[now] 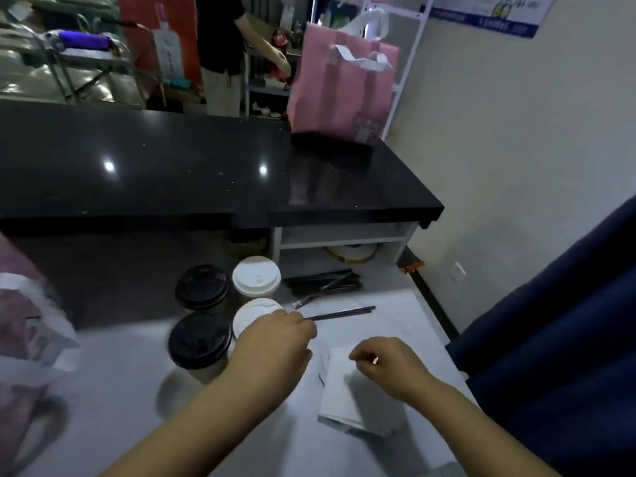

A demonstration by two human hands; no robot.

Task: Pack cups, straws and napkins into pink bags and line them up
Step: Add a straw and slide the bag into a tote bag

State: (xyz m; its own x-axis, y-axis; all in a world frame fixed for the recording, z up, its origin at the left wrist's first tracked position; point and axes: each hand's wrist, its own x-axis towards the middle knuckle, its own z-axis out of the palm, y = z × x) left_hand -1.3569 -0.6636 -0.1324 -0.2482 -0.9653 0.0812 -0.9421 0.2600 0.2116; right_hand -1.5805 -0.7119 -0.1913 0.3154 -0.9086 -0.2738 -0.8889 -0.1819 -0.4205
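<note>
Several lidded cups stand on the white worktop: two with black lids (201,286) (199,340) and two with white lids (256,276) (253,313). My left hand (272,342) pinches the near end of a dark wrapped straw (344,313) that points right over the worktop. My right hand (389,361) hovers with curled fingers over a stack of white napkins (339,390); whether it touches them I cannot tell. More dark straws (323,282) lie in a pile behind. One pink bag (344,87) stands upright on the black counter. Another pink bag (24,325) lies blurred at the left edge.
The raised black counter (172,166) runs across behind the worktop. Under it is a white shelf (344,241) with a tape roll. A person (223,46) stands beyond the counter. A dark blue cloth (550,339) fills the right side, near the wall.
</note>
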